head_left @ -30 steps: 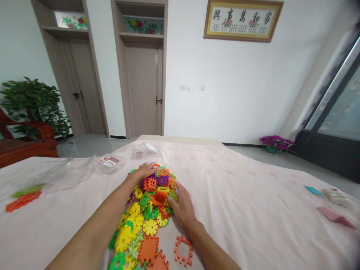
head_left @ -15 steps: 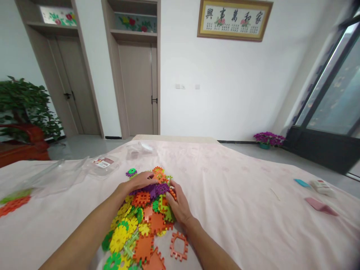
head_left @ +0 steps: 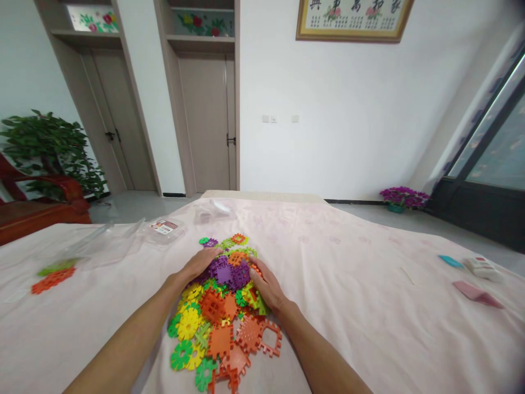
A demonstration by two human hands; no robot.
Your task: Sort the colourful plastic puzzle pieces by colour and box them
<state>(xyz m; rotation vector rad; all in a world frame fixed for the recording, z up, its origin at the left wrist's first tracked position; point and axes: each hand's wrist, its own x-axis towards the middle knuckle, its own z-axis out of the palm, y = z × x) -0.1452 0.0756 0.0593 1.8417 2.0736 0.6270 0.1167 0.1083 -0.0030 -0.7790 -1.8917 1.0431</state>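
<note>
A heap of flat plastic interlocking pieces (head_left: 223, 306), orange, yellow, green and purple, lies on the pink cloth-covered table (head_left: 348, 284). My left hand (head_left: 199, 264) rests on the heap's far left side, fingers stretched over the purple pieces (head_left: 225, 270). My right hand (head_left: 266, 284) lies against the heap's right side, fingers spread on the pieces. Neither hand grips a piece. A few green, purple and orange pieces (head_left: 229, 241) sit just beyond the heap.
Clear plastic bags (head_left: 106, 246) and a small labelled packet (head_left: 164, 227) lie at the left back. Orange and green pieces (head_left: 53, 275) sit at the far left. Small pink, white and blue items (head_left: 471, 276) lie at the right. A plant (head_left: 49, 153), doors and wall stand behind.
Both hands have drawn the heap nearer and flattened it. A few pieces now lie left behind just beyond the heap. The view has shifted slightly.
</note>
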